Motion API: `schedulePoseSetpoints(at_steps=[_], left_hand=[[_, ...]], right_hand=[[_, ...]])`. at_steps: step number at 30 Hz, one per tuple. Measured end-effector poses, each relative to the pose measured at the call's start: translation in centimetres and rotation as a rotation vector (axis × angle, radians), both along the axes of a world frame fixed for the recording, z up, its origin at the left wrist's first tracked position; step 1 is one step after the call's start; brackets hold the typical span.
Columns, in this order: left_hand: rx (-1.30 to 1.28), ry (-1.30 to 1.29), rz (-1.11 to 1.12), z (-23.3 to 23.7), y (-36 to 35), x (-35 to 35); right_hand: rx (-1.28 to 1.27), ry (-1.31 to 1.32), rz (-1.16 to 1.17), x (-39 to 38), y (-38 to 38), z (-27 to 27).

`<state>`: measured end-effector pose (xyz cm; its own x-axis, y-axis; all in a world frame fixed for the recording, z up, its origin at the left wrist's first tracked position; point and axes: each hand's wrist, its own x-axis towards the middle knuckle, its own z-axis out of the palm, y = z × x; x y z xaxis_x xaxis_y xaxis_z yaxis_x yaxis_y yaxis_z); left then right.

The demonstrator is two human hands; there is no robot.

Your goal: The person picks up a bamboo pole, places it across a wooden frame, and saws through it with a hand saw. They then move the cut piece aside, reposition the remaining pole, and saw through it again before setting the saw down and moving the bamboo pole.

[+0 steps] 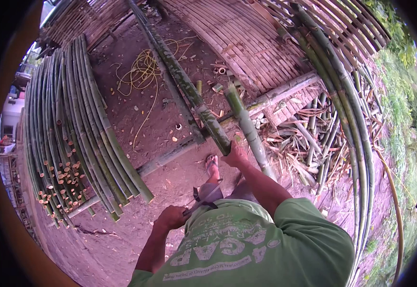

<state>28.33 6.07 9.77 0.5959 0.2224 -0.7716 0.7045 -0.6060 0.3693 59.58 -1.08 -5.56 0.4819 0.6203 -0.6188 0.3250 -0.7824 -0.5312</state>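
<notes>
My right hand (235,155) is closed on the near end of a long, mottled green bamboo pole (184,81). The pole slants away to the upper left, over a wooden beam on the ground. My left hand (171,217) is closed at my waist around the handle of a long-bladed knife (204,199). Its blade points up and right, close to dark straps at my thighs. Just right of my right hand, a shorter, thicker green bamboo piece (246,126) rests across the beam.
Many cut bamboo poles (79,124) lie stacked at left. A yellow hose (144,69) coils on the dirt. Ahead is a slatted bamboo platform (251,43). Split bamboo scraps (308,143) and long poles (349,110) lie at right. The beam (170,155) crosses before my feet.
</notes>
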Motion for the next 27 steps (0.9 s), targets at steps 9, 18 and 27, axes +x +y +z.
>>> schedulePoseSetpoints(at_steps=[9, 18, 27], left_hand=[[0.157, 0.229, 0.530, 6.5, -7.2, -6.6], [0.124, 0.254, 0.495, 2.5, -7.2, -12.9], [-0.019, 0.227, 0.397, 2.1, -2.1, -15.3]], right_hand=[[0.289, 0.465, 0.046, -6.5, 2.9, 10.7], [0.014, 0.212, 0.027, -16.4, 0.8, -0.1], [-0.178, 0.008, 0.111, -14.8, 1.3, 1.2]])
